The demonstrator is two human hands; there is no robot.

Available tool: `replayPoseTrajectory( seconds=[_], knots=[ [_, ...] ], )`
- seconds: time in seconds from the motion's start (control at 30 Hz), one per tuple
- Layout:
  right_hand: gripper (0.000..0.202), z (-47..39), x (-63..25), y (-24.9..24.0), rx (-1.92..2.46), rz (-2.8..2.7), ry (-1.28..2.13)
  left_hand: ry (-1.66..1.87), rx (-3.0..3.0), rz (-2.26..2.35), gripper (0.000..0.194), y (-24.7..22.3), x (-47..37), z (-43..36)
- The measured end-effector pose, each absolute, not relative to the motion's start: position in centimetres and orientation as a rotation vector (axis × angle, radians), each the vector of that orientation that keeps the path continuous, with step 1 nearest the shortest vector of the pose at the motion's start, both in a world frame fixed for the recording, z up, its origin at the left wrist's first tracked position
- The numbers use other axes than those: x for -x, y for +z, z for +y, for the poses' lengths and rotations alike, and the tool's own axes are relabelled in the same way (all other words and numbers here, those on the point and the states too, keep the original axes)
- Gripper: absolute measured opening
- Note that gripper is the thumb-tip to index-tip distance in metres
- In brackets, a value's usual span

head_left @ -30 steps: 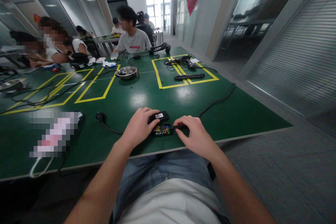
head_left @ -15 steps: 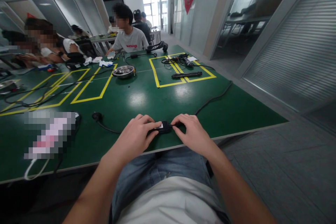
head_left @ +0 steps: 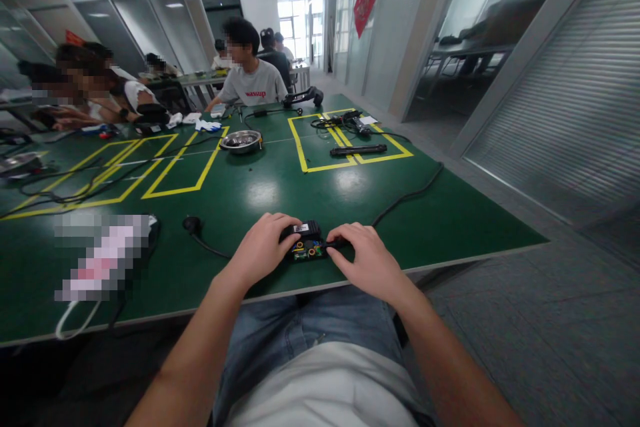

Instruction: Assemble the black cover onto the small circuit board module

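Near the table's front edge lies an opened black power adapter, its circuit board (head_left: 311, 251) with coils and small parts showing. My left hand (head_left: 267, 243) pinches the adapter's black cover (head_left: 309, 229), which has a white label and is lifted off the board on the far side. My right hand (head_left: 363, 250) is closed on the black cable (head_left: 407, 197) where it meets the adapter's right end. From the left side a second cord runs out to a plug (head_left: 191, 225) lying on the table. My left fingers hide part of the board.
A phone-like pinkish blurred object (head_left: 107, 257) with a white loop lies at the left. Farther off are a metal bowl (head_left: 241, 141), a black bar (head_left: 359, 150) and tangled cables (head_left: 345, 121) within yellow tape outlines. A person (head_left: 253, 80) sits across the green table (head_left: 465, 213).
The adapter's cover has come up off its base under my left hand, exposing the circuit board. My right hand keeps its hold on the cable.
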State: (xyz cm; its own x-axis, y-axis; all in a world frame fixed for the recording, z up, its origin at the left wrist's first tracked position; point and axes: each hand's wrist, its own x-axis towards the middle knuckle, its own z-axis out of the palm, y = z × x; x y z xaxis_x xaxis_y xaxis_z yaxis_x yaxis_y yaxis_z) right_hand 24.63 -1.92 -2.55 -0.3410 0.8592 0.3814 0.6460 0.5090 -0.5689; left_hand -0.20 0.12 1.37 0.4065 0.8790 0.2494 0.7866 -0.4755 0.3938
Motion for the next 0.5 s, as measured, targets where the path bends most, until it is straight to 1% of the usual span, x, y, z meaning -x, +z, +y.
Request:
replayPoseTrajectory(
  seconds=[0.07, 0.17, 0.27, 0.37, 0.5],
  knots=[
    [0.011, -2.0, -24.6, -2.5, 1.197, -2.137, 0.411, 0.670, -2.452, 1.467, 0.022, 0.9, 0.4, -0.3],
    [0.012, -1.9, -24.7, -2.3, 1.150, -2.202, 0.397, 0.818, -2.420, 1.543, 0.022, 0.4, 1.0, -2.0],
    [0.009, -1.5, -24.7, -2.2, 1.139, -2.218, 0.433, 0.797, -2.383, 1.560, 0.018, -0.2, 1.6, -3.7],
    [0.008, -1.2, -24.7, -2.2, 1.149, -2.200, 0.545, 0.811, -2.404, 1.519, 0.016, -0.7, 1.8, -4.3],
    [0.005, -1.2, -24.6, -2.4, 1.161, -2.141, 0.587, 0.835, -2.406, 1.445, 0.020, -0.9, 1.8, -4.2]
  ],
)
